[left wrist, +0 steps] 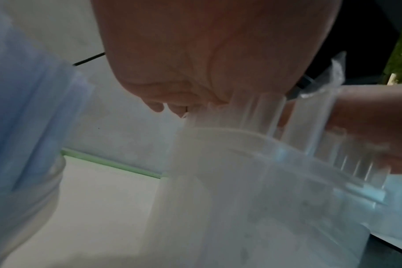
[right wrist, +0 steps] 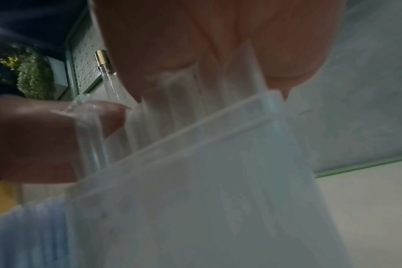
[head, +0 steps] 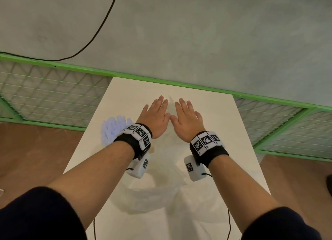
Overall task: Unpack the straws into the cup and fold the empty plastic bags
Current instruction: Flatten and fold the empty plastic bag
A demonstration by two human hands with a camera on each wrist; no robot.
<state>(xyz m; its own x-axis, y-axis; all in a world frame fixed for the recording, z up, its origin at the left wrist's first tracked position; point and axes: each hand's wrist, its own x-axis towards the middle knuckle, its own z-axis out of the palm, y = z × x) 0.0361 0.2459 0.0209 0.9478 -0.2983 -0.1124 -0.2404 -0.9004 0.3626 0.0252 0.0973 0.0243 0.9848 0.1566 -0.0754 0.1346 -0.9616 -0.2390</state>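
A clear empty plastic bag [head: 169, 104] lies flat on the white table [head: 224, 124], its film reaching back under my wrists. My left hand [head: 157, 112] and right hand [head: 186, 114] lie side by side on it, palms down with fingers straight, thumbs nearly touching. The left wrist view shows my left palm [left wrist: 207, 54] on the creased bag [left wrist: 252, 181], and the right wrist view shows my right palm [right wrist: 218, 45] on the bag [right wrist: 207, 172]. A clear cup of pale blue straws [head: 114, 130] stands upright just left of my left wrist, and up close [left wrist: 23, 127].
The table is narrow, with brown floor [head: 36, 159] on both sides. A green-framed mesh fence [head: 53, 89] runs along its far edge, and a black cable [head: 100, 28] lies on the grey floor beyond. Thin black cables [head: 94, 229] hang from the wrist cameras.
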